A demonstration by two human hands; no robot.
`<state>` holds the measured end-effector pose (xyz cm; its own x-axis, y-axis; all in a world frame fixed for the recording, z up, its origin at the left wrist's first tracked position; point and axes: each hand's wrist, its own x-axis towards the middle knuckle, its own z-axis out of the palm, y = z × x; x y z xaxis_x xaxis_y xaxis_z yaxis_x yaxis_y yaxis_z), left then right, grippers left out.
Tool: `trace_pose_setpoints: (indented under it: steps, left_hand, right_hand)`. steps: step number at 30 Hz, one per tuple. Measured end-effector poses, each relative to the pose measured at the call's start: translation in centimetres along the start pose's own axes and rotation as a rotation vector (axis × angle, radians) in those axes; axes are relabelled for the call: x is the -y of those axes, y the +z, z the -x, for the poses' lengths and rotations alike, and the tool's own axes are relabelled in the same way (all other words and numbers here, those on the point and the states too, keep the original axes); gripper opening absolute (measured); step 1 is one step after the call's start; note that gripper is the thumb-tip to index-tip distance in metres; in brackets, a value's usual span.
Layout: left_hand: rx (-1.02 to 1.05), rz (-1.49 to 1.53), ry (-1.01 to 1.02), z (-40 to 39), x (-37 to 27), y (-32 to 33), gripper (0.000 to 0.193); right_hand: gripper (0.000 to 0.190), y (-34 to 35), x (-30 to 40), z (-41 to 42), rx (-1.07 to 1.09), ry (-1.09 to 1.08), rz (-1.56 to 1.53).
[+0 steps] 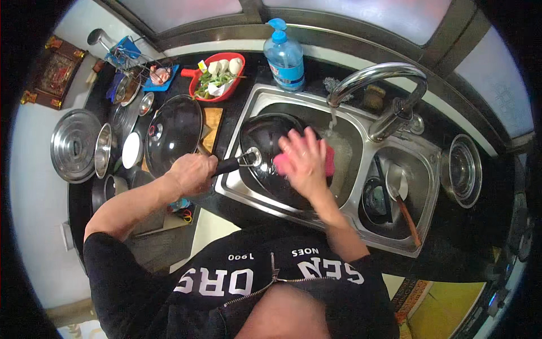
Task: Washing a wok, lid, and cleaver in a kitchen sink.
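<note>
My left hand (194,173) is closed around the black handle (228,166) of a dark wok (271,127), which is tilted in the larger basin of the steel sink (359,169). Against the wok's wet dark surface my right hand (305,159) presses a pink cloth or sponge (329,161), fingers spread over it. Water runs from the curved chrome faucet (381,70) into that basin, to the right of the wok. The fingers of my left hand hide part of the handle.
The smaller basin holds a ladle with a wooden handle (408,220) and a glass lid (376,199). Behind the sink stands a blue pump bottle (288,63). A red colander of vegetables (235,87), a dark wok lid (178,131) and steel bowls (103,150) lie left; a steel basin (463,169) sits right.
</note>
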<state>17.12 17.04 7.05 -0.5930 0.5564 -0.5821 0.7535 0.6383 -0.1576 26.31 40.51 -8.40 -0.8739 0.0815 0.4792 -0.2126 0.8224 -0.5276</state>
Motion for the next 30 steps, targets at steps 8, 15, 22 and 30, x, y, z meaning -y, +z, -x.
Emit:
trace_pose_setpoints:
  steps: [8,15,22,30]
  left_hand:
    - [-0.111,-0.024,-0.006,-0.2,-0.2,0.5,0.014]
    - [-0.083,-0.037,-0.025,-0.2,-0.2,0.3,0.019]
    - [-0.178,-0.079,0.074,0.1,-1.5,-0.5,0.010]
    - [-0.120,-0.056,0.029,0.6,-1.5,0.2,0.012]
  right_hand:
    - [0.038,4.5,-11.4,3.3,-0.021,0.653,-0.396]
    - [0.041,0.4,0.8,4.2,-0.168,0.085,-0.145]
    - [0.032,0.1,3.8,-3.4,0.032,-0.183,-0.037]
    - [0.038,5.4,-10.4,-6.0,0.114,0.223,-0.382]
